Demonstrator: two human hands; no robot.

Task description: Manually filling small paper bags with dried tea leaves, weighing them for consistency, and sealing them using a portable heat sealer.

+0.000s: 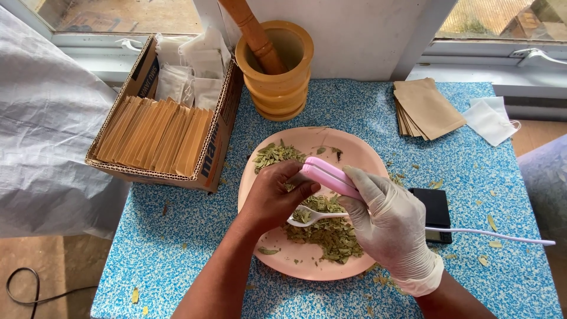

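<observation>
— Gloved right hand (390,227) is clamping the pink plastic handheld sealer (329,176); I'm seeing its white cord (490,235) trailing.
— Bare left hand (274,198) is pinching its tip above the pink round plate (354,147); tugging could be scattering dried green leaves (328,233).

Bright daylight falls from the windows (118,15) behind the mortar (277,71), throwing soft shadows towards the viewer (edges bend slightly), and everything stays sharp.

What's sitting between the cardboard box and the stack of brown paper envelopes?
In the head view, a wooden mortar with its pestle stands between the cardboard box and the brown envelopes.
</observation>
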